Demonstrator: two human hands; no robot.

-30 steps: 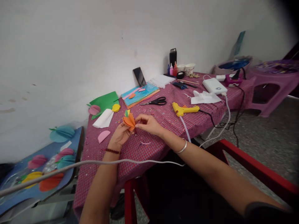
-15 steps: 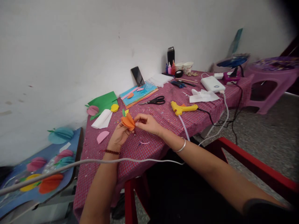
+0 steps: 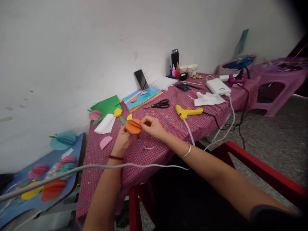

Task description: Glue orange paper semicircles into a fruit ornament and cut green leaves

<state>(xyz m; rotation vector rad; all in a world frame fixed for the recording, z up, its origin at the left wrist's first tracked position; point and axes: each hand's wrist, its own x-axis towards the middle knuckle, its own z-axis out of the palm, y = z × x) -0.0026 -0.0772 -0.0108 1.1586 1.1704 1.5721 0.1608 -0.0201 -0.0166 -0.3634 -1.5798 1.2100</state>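
Note:
Between my hands is an orange folded-paper fruit (image 3: pixel 133 126) with a green paper leaf on its upper left. My left hand (image 3: pixel 123 139) grips its lower left side. The fingertips of my right hand (image 3: pixel 152 126) pinch its right edge. Just behind the fruit lies a small yellow paper piece (image 3: pixel 129 116). A pink paper half-circle (image 3: pixel 106 142) and a folded white paper (image 3: pixel 105 124) are left of my left hand. Black scissors (image 3: pixel 160 103) and a yellow glue gun (image 3: pixel 188 112) rest beyond my hands on the checked cloth.
A green sheet (image 3: pixel 106 107), coloured papers (image 3: pixel 144 96) and a phone (image 3: pixel 141 79) are at the back. A power bank (image 3: pixel 218 87) stands right. A white cable (image 3: pixel 101 166) crosses in front of my forearms. Several paper fruits lie on a blue surface (image 3: pixel 51 160) at left.
The orange fruit has turned in my hands, showing its folds more widely and its leaf pointing further left. My left fingers have shifted lower behind it.

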